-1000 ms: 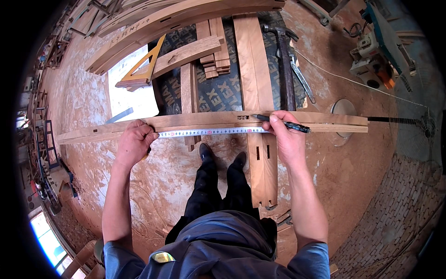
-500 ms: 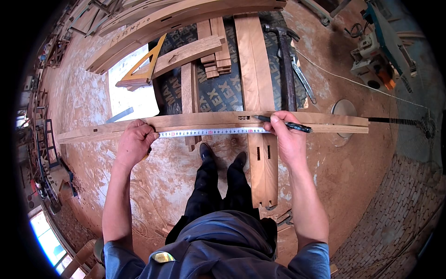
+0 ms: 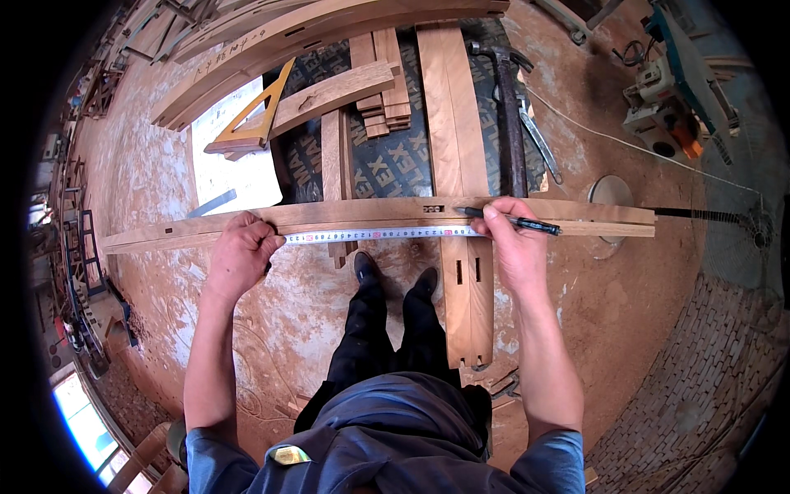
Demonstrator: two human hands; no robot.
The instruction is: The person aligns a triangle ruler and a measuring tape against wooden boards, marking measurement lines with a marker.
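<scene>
A long pale wooden rail (image 3: 584,210) with small mortise slots lies crosswise. My left hand (image 3: 243,255) is closed on the tape measure at the rail's left part, its housing mostly hidden by the fingers. The white blade (image 3: 378,234) stretches along the near edge toward my right hand (image 3: 514,247). That hand grips a black pen (image 3: 535,224), tip on the rail just right of a slot (image 3: 434,209). Under the rail runs a wide lengthwise board (image 3: 453,107), slotted at its near end.
A yellow triangular square (image 3: 251,123) lies on white paper (image 3: 230,177) beside stacked timber (image 3: 329,25). A hammer (image 3: 506,107) and wrench (image 3: 539,144) lie right of the wide board. A machine with a cord (image 3: 658,99) and a mesh fan (image 3: 732,239) stand at right.
My right hand and the pen have shifted slightly to the right along the rail. My left hand stays in about the same place.
</scene>
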